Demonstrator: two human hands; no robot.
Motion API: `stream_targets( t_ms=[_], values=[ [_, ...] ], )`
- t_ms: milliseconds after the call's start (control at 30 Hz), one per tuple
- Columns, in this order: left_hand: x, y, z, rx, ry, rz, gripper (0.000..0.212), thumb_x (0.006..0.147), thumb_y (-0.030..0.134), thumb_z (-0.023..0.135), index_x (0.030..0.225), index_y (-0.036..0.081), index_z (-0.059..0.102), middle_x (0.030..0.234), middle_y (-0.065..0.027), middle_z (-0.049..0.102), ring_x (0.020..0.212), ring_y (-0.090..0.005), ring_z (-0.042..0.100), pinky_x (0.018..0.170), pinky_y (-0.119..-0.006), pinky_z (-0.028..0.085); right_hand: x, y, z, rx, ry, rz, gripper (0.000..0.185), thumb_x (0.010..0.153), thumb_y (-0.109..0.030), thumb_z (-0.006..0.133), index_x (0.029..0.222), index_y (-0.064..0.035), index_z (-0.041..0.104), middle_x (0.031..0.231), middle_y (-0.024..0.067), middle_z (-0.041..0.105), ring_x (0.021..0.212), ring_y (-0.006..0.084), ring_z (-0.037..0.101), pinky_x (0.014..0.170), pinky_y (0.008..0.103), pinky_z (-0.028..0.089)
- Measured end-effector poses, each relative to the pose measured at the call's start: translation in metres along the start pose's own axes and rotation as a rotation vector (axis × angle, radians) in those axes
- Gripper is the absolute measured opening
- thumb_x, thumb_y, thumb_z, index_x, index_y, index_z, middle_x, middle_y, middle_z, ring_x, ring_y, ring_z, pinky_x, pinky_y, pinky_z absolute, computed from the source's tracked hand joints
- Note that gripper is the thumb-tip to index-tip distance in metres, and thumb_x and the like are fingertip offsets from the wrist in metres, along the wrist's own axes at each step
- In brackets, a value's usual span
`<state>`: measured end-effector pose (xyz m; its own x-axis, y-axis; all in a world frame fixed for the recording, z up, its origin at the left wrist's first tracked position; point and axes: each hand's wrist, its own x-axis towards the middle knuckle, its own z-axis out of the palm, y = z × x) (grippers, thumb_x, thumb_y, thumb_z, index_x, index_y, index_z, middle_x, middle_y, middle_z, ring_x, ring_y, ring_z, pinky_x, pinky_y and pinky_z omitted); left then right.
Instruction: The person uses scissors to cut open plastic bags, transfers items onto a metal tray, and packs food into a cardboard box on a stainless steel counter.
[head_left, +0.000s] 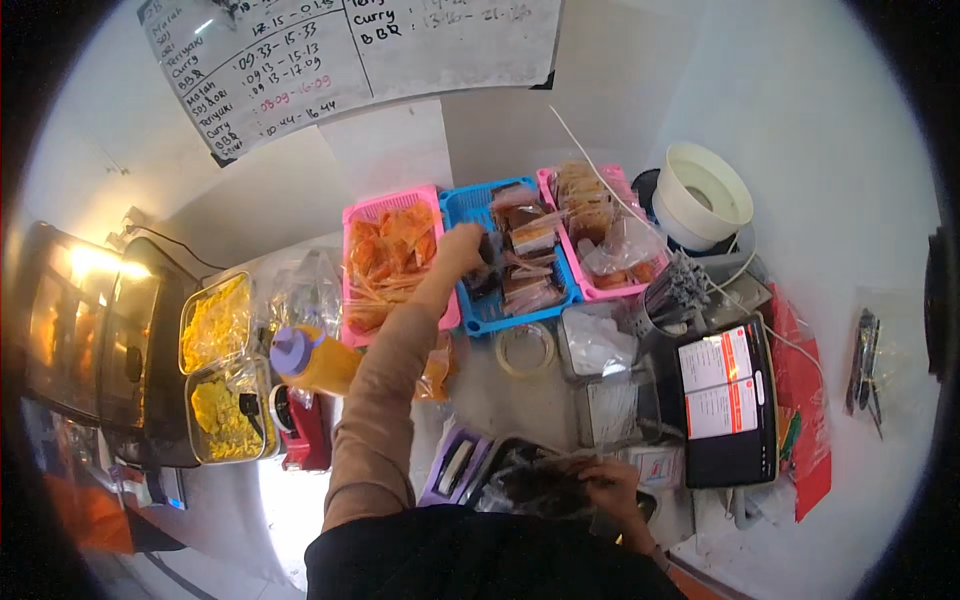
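Note:
My left hand (461, 246) reaches into the left part of a blue plastic basket (491, 324), at some dark sachets (484, 277). Its fingertips are hidden, so I cannot tell whether they grip one. Pale and brown sachets (529, 289) fill the basket's right part. Close to my body, my right hand (611, 484) holds the right edge of a dark-filled clear plastic bag (536, 480), which lies over a dark tray. To the left stands a pink basket (391, 198) of orange-filled packets (394, 236). Another pink basket (616, 177) holds brown sachets (583, 199).
An orange squeeze bottle (326, 364) stands by my left forearm, beside glass containers of yellow food (217, 322). A purple tape dispenser (454, 465) sits near my body. A tape roll (525, 350) lies mid-table. A tablet (727, 405) stands right; a white cable (611, 191) crosses the right basket.

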<state>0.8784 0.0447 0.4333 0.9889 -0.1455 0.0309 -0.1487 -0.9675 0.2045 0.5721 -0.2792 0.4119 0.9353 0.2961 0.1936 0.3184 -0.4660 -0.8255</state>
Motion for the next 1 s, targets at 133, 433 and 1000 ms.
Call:
stream_targets(
  t_ms=[133,433,1000],
  values=[
    [-0.071,0.056,0.013,0.044,-0.099,0.020,0.031,0.064,0.012,0.061,0.092,0.006,0.051,0.088,-0.0152,0.060,0.088,-0.0304,0.057,0.071,-0.043,0.047,0.011,-0.029,-0.032,0.031,0.001,0.049,0.016,0.055,0.004,0.063,0.066,-0.0077,0.064,0.070,0.0066,0.063,0.063,0.0177,0.060,0.057,0.0267,0.045],
    [-0.124,0.047,0.045,-0.248,0.173,0.074,0.065,0.067,0.023,0.060,0.122,-0.001,0.035,0.121,-0.0193,0.042,0.111,-0.0362,0.041,0.091,-0.041,0.035,0.247,-0.079,-0.012,0.145,0.172,-0.166,0.023,0.058,-0.006,0.074,0.079,-0.0001,0.063,0.084,0.0074,0.063,0.077,0.0138,0.058,0.069,0.0259,0.045],
    [-0.379,0.053,-0.045,-0.727,0.129,-0.114,0.034,0.071,0.003,0.058,0.105,0.003,0.053,0.107,-0.0133,0.054,0.101,-0.0291,0.050,0.086,-0.036,0.038,0.272,-0.037,0.076,-0.646,-0.319,0.045,0.048,0.076,-0.054,0.048,0.121,-0.0378,0.042,0.133,0.0201,0.020,0.121,0.0423,0.017,0.097,0.0508,0.017]
  ],
)
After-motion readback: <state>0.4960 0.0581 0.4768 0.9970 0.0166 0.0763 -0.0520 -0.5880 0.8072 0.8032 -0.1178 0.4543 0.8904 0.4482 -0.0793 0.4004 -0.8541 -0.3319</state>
